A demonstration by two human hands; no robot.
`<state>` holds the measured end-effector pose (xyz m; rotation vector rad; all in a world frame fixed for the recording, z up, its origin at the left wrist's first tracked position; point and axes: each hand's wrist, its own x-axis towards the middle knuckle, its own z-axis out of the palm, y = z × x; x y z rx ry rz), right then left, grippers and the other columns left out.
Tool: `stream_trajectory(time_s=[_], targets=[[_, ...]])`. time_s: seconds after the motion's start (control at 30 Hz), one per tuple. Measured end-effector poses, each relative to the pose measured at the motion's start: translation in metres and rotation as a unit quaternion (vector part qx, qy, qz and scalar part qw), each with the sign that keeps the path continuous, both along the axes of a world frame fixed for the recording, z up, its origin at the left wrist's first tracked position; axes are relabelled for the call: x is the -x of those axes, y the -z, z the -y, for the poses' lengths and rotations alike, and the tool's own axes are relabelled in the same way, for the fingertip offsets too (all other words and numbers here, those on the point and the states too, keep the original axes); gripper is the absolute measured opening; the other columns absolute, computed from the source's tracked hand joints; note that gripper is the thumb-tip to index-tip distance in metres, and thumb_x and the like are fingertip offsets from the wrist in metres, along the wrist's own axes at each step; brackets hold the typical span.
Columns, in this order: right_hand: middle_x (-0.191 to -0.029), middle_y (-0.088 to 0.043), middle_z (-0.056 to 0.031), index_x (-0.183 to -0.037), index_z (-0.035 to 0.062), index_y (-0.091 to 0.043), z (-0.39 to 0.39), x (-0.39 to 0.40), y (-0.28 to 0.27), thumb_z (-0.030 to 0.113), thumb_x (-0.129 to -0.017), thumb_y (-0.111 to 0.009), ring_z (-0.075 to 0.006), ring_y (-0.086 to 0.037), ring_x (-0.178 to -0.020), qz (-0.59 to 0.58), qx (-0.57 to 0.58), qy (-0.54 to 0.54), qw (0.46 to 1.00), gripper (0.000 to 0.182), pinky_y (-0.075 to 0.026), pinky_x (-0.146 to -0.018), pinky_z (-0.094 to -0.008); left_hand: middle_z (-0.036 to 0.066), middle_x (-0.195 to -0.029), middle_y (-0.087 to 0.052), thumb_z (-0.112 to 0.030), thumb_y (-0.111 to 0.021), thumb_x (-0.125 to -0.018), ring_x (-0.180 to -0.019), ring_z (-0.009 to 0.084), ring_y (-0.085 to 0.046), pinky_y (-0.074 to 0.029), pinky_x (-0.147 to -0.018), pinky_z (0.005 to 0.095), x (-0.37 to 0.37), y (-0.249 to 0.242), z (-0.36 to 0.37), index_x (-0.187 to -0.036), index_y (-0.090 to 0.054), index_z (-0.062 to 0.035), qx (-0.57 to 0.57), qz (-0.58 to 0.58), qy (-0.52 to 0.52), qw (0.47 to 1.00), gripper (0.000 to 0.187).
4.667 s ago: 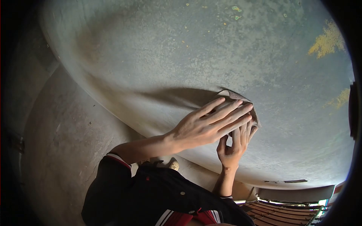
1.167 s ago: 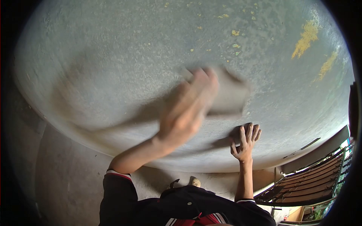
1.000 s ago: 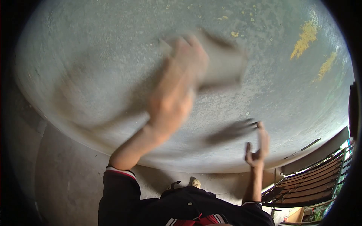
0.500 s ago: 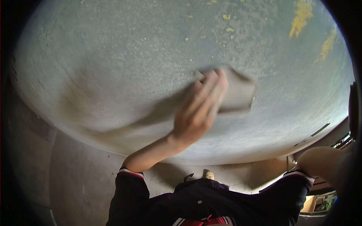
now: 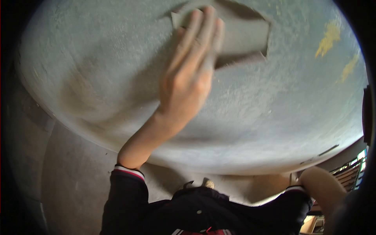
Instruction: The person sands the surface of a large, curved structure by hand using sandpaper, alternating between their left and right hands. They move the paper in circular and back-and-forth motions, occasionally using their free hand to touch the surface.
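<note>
My left hand [image 5: 188,70] lies with its fingers stretched out on a grey-brown sheet of sandpaper [image 5: 244,37], holding it against a large grey surface [image 5: 98,47]. The sheet's edges curl and lift on the right and near side. The fingers are slightly blurred, and the thumb is hidden. Around the hand, the surface is mottled, with dusty pale areas. My right arm [image 5: 319,186] is bent at the right side, and its hand is out of view.
Yellow patches [image 5: 329,39] mark the surface at upper right. Its near edge curves above a concrete floor [image 5: 74,168]. A shoe tip [image 5: 209,184] shows below it. Slatted bars [image 5: 348,172] stand at the far right.
My left hand and the sandpaper have moved up and slightly left over the surface, farther from my body. The view has shifted a little, and more of the slatted bars shows.
</note>
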<state>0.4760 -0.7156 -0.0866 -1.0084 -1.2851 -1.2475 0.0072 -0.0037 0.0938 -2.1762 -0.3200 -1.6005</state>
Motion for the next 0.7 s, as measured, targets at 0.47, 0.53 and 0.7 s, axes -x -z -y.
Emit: stream_trajectory(time_s=[0.47, 0.53, 0.7], targets=[[-0.071, -0.051, -0.004, -0.109, -0.0054, -0.03, -0.304, 0.18, -0.088, 0.035, -0.09, -0.039, -0.0108, -0.048, -0.054, 0.102, -0.168, -0.082, 0.977, 0.045, -0.04, -0.046, -0.0198, 0.007, -0.119, -0.057, 0.005, -0.05, -0.077, -0.115, 0.0207, -0.05, -0.039, -0.098, 0.0326, -0.007, 0.006, 0.014, -0.109, -0.061, -0.0008, -0.01, -0.049, -0.037, 0.998, 0.034], [-0.071, -0.051, -0.0045, -0.107, -0.0051, -0.032, -0.251, 0.132, -0.019, 0.034, -0.09, -0.04, -0.0113, -0.048, -0.055, 0.09, -0.191, -0.104, 0.972, 0.043, -0.041, -0.046, -0.0203, 0.002, -0.115, -0.06, -0.006, -0.052, -0.082, -0.114, 0.0148, -0.05, -0.037, -0.099, 0.0288, -0.015, 0.031, 0.006, -0.108, -0.063, -0.0071, -0.067, -0.058, -0.085, 0.992, 0.028], [-0.073, -0.051, -0.0057, -0.104, -0.0045, -0.036, -0.192, 0.1, 0.009, 0.032, -0.089, -0.042, -0.0125, -0.049, -0.057, 0.024, -0.158, -0.144, 0.977, 0.04, -0.042, -0.048, -0.0217, 0.001, -0.121, -0.055, -0.006, -0.051, -0.083, -0.119, 0.0147, -0.046, -0.037, -0.1, 0.0289, -0.006, 0.021, 0.013, -0.112, -0.061, -0.0085, -0.018, -0.087, -0.073, 0.993, 0.031]])
